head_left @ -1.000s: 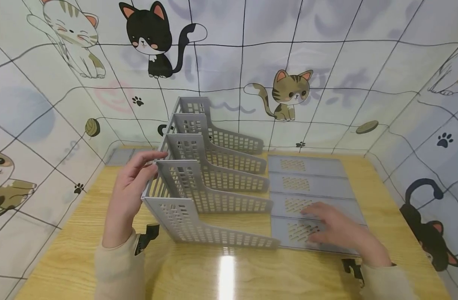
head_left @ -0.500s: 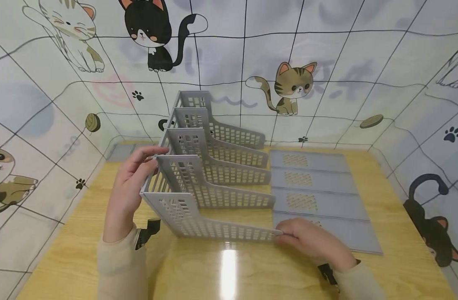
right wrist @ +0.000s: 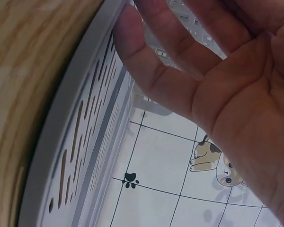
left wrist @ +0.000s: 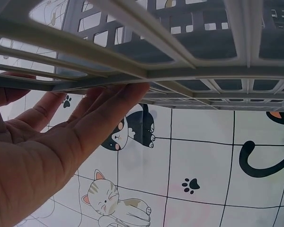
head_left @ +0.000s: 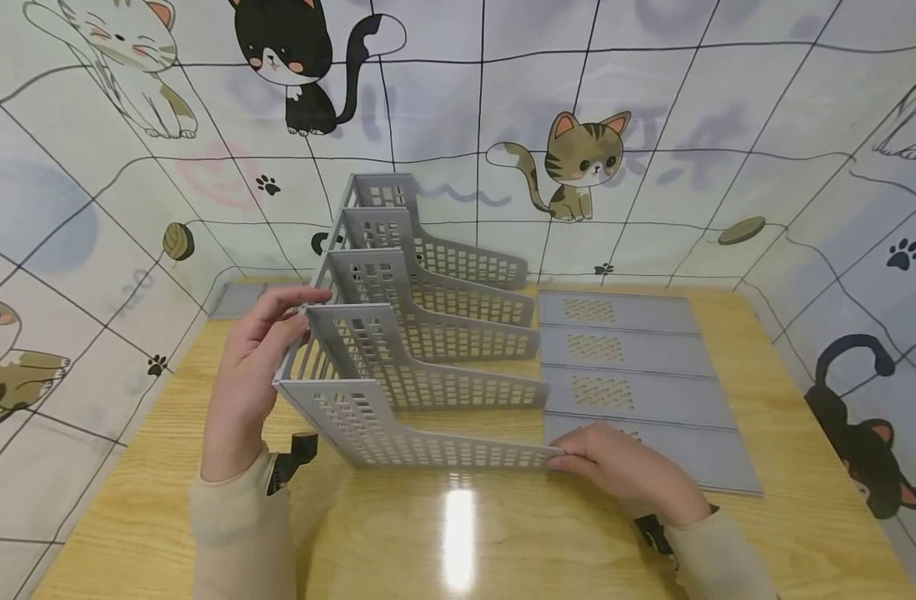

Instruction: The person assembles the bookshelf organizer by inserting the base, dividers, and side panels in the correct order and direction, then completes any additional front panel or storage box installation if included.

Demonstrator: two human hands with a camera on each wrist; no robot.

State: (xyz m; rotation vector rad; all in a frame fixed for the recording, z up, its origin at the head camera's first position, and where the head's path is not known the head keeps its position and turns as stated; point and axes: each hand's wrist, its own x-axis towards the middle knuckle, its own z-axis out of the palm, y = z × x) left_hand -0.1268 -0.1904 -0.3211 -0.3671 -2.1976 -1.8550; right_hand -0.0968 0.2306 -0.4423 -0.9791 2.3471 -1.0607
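While upright, grey lattice rack [head_left: 402, 358] between both hands [head_left: 247, 367].

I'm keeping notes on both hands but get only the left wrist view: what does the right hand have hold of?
Observer: The right hand pinches the low end of the nearest upright panel of the gray rack.
Operator: How many upright panels does it have altogether?
Observer: Five, one behind another in the head view.
Operator: And what lies past their low ends?
Observer: Flat gray slotted sheets, side by side on the wooden table.
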